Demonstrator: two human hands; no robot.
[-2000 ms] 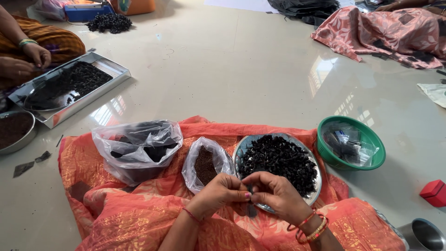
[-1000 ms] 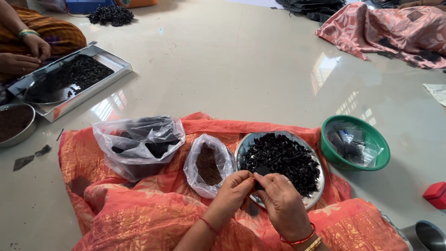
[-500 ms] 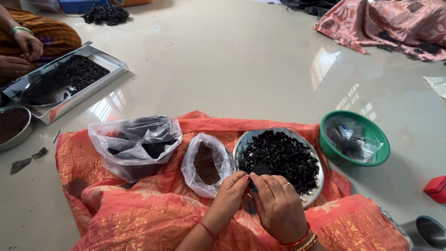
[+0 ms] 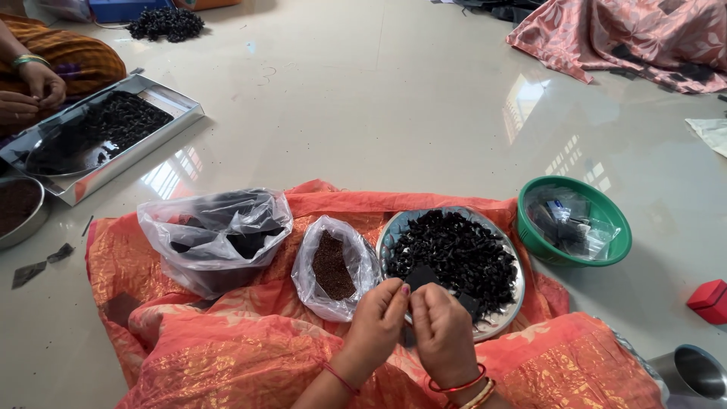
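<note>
My left hand [image 4: 376,323] and my right hand [image 4: 441,331] meet fingertip to fingertip at the near rim of a round metal plate [image 4: 512,304] heaped with small black pieces [image 4: 457,252]. Together they pinch one flat black piece [image 4: 422,277] between them. A small clear bag of brown grains [image 4: 333,264] lies open just left of my left hand. Further left sits a larger clear bag of black material [image 4: 219,233]. All of this rests on an orange cloth [image 4: 227,348] spread over my lap.
A green bowl [image 4: 606,254] holding small packets stands right of the plate. A red box [image 4: 710,299] and a steel cup [image 4: 695,373] are at the far right. Another person's hands [image 4: 26,91] work beside a metal tray [image 4: 121,163] at the upper left, near a steel bowl [image 4: 21,216].
My hands have shifted a little toward the plate's rim and closed together on one black piece. The view has tilted slightly downward.
</note>
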